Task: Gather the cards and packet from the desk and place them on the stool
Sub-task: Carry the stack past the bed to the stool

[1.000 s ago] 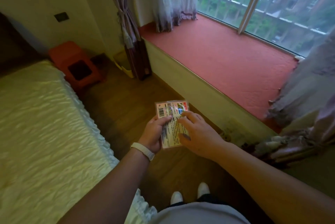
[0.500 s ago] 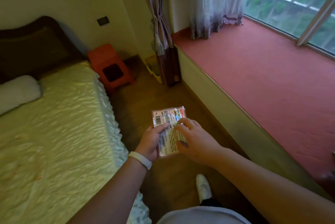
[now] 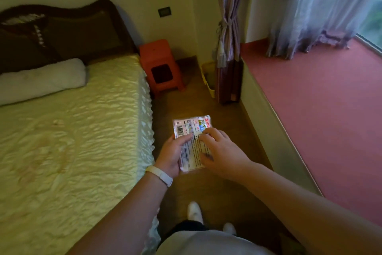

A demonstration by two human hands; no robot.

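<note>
A flat printed packet (image 3: 191, 130) with a barcode and small text is held in front of me above the wooden floor, and any cards under it are hidden. My left hand (image 3: 172, 154) grips its left edge, thumb on top. My right hand (image 3: 222, 152) holds the right side, fingers spread over the print. An orange plastic stool (image 3: 160, 64) stands ahead on the floor, between the bed's corner and the wall, well beyond the packet. Its top is bare.
A bed with a pale quilted cover (image 3: 72, 130) and a rolled white pillow (image 3: 41, 79) fills the left. A red-topped window ledge (image 3: 320, 110) runs along the right. A yellow bin (image 3: 208, 77) and a tied curtain (image 3: 227, 37) stand beside the stool. A narrow strip of wooden floor leads ahead.
The view has swung left and moved forward along the floor, so the stool sits closer and more central. Both hands keep the same hold on the packet.
</note>
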